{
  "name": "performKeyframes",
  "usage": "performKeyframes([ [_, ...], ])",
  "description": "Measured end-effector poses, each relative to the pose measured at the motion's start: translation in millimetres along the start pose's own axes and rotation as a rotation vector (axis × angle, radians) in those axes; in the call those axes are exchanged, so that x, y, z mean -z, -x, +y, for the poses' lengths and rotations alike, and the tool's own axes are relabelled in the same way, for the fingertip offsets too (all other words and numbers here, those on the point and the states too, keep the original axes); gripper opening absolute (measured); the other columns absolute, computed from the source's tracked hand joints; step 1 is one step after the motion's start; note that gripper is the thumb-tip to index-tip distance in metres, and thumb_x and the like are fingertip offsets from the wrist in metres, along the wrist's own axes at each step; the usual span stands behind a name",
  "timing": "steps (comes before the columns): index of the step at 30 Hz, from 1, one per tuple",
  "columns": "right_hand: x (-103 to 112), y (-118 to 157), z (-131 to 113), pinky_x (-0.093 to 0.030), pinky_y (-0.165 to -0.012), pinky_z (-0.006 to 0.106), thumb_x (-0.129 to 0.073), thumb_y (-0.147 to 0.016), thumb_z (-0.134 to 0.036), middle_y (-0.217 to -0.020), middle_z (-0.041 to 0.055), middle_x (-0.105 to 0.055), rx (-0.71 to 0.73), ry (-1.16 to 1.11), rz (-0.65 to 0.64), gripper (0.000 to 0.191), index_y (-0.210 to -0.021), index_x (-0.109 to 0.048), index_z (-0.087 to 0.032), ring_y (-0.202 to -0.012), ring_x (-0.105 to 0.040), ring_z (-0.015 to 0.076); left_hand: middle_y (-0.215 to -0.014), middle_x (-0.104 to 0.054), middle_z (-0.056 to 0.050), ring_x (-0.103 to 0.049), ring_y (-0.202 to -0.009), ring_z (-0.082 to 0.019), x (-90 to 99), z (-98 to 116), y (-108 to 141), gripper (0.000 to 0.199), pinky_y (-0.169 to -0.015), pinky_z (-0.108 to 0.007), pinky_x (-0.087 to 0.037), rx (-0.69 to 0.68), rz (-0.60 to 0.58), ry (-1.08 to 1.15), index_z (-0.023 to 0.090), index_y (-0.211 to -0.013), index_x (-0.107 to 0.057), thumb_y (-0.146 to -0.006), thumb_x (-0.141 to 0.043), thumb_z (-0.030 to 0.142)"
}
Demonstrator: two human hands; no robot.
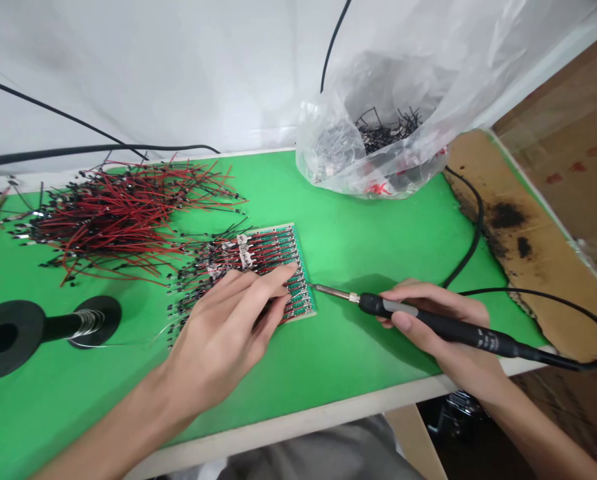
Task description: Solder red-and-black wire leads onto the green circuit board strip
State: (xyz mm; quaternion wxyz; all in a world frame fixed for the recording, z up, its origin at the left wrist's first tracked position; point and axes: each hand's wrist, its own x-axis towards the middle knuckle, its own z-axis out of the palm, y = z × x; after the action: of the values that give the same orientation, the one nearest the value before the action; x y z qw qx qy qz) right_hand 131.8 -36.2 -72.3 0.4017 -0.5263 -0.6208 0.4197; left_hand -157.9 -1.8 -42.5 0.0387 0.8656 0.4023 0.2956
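My right hand [448, 317] is wrapped round the black grip of a soldering iron [478, 337], whose metal tip points left and sits at the right edge of a green circuit board [303, 308]. Across the board's lower part lies my left hand [223, 323], thumb and forefinger pinched on thin solder wire [296, 295] close to the tip. Rows of red and black wires [271, 241] lie side by side along the board, their ends at its right edge. My left hand hides some of them. The solder trails left to a black spool [11, 339].
A heap of loose red and black wires [123, 213] lies at the back left. A clear plastic bag [323, 157] holding black wire pieces stands at the back right. Scorched cardboard [543, 267] covers the table's right end, with the iron's cord [478, 220] crossing nearby.
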Motion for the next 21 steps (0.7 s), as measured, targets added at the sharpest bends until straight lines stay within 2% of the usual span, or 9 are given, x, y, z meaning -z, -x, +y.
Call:
performKeyframes([
  [11,-1.7,-3.2,-1.5,-0.050,-0.061,0.025,-0.070,-0.094,-0.021,-0.090,0.0018,-0.069,0.048,0.020,-0.010,0.014,-0.105,-0.073,-0.030,-0.074,-0.068,0.0151,-0.090,-0.073,0.000,-0.067,-0.081,-0.012,0.3,-1.0,0.6,0.037,-0.083,-0.027,-0.050,0.008,-0.029,0.002,0.011,-0.131,-0.057,-0.095,-0.065,0.012],
  [21,-3.3,-1.5,-2.7,-0.053,-0.063,0.028,-0.071,-0.092,-0.016,-0.090,0.0042,-0.069,0.132,0.057,0.010,0.016,-0.104,-0.071,-0.027,-0.075,-0.067,0.0165,-0.091,-0.073,-0.001,-0.067,-0.083,-0.014,2.0,1.1,-0.3,0.035,-0.086,-0.028,-0.050,0.002,-0.055,0.004,0.011,-0.130,-0.057,-0.095,-0.063,0.012],
])
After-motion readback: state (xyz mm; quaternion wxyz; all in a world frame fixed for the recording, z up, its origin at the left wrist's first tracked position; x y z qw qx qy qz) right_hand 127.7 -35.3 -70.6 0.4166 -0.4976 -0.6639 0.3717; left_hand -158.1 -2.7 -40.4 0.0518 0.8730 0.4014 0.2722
